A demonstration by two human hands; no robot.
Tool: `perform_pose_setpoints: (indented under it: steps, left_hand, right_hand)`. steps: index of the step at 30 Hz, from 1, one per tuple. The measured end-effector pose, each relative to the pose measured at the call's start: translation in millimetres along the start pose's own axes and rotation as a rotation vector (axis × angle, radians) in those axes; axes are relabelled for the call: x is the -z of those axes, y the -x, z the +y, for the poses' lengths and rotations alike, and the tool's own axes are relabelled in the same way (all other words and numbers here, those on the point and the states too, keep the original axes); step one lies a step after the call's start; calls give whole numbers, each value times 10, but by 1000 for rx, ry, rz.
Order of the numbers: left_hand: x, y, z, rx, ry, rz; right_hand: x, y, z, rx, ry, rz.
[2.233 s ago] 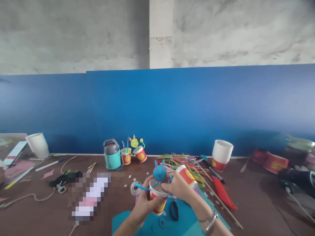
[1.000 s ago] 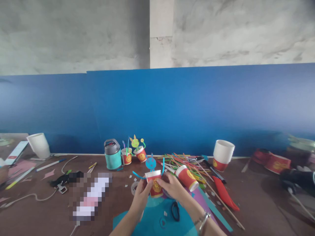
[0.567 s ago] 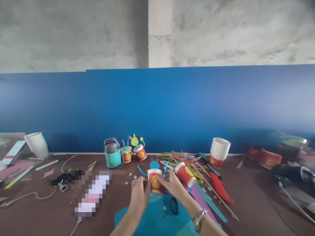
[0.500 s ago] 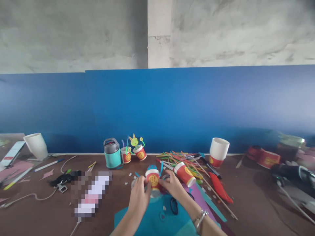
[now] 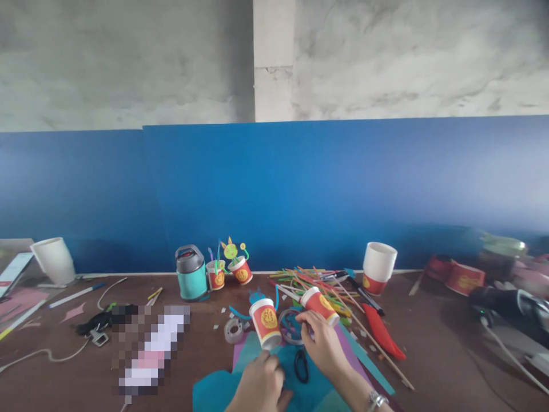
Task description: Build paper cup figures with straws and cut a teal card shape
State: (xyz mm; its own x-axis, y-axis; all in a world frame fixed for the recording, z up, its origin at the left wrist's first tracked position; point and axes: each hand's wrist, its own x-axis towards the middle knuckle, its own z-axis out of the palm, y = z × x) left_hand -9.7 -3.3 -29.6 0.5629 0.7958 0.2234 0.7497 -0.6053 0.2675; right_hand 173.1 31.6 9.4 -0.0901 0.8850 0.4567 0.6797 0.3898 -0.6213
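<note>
A red and white paper cup [image 5: 265,321] lies tilted in the middle, its bottom toward me, with a blue paper piece [image 5: 257,296] behind its rim. Neither hand is on it. My left hand [image 5: 261,382] is just below the cup, over the blue paper sheet [image 5: 214,392], fingers curled and partly hidden. Right of the cup, my right hand [image 5: 323,343] has bent fingers, slightly apart, beside a large tape roll [image 5: 286,331]; whether they touch it I cannot tell. Scissors [image 5: 301,366] with dark handles rest between the hands. A second cup [image 5: 319,304] lies behind my right hand.
A small tape roll [image 5: 234,331] lies left of the cup. Behind are a teal flask [image 5: 191,283], a decorated cup [image 5: 241,270], coloured sticks [image 5: 309,277] and stacked cups [image 5: 380,266]. A red pouch-like item [image 5: 381,332] lies right, a blurred-out phone [image 5: 156,349] left.
Both hands have let go of the cup, which now lies tilted. My left hand has moved down toward me; my right hand has shifted right and slightly down.
</note>
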Motion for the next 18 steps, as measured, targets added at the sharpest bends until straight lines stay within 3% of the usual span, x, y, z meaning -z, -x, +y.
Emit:
perform_pose_setpoints:
  steps: [5, 8, 11, 15, 18]
  left_hand:
    - [-185, -10, -85, 31, -50, 30]
    - [-49, -3, -41, 36, 2, 22]
    - [148, 19, 2, 19, 162, 45]
    - [146, 42, -58, -21, 371, 292]
    - [1, 48, -149, -48, 430, 443]
  right_hand:
    - [22, 40, -118, 72, 159, -161]
    - [7, 70, -173, 66, 281, -228]
    - [-4, 67, -170, 56, 301, -162]
    - [5, 76, -147, 47, 155, 22]
    - [1, 126, -167, 172, 9, 18]
